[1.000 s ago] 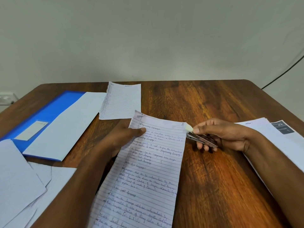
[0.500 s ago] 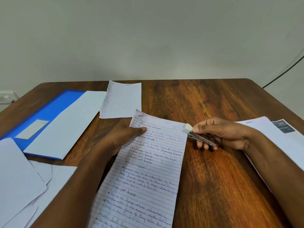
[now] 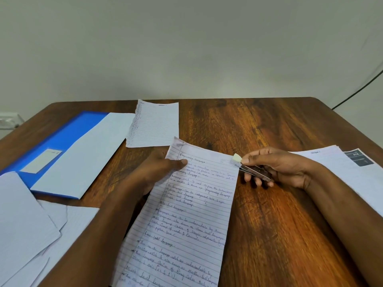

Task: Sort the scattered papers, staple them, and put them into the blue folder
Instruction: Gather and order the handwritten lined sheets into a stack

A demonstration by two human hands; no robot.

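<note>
Now the stapler [image 3: 251, 169] in the right hand [image 3: 277, 168] bites the handwritten sheets' [image 3: 186, 214] top-right corner.

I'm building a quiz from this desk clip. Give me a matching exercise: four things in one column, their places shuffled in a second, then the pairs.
1. stapler
2. blue folder
3. handwritten pages
4. printed stack

A. far left of the table, under a white sheet
B. right edge of the table
C. gripped in the right hand
D. pinched by the left hand

Pairs: 1-C, 2-A, 3-D, 4-B
</note>
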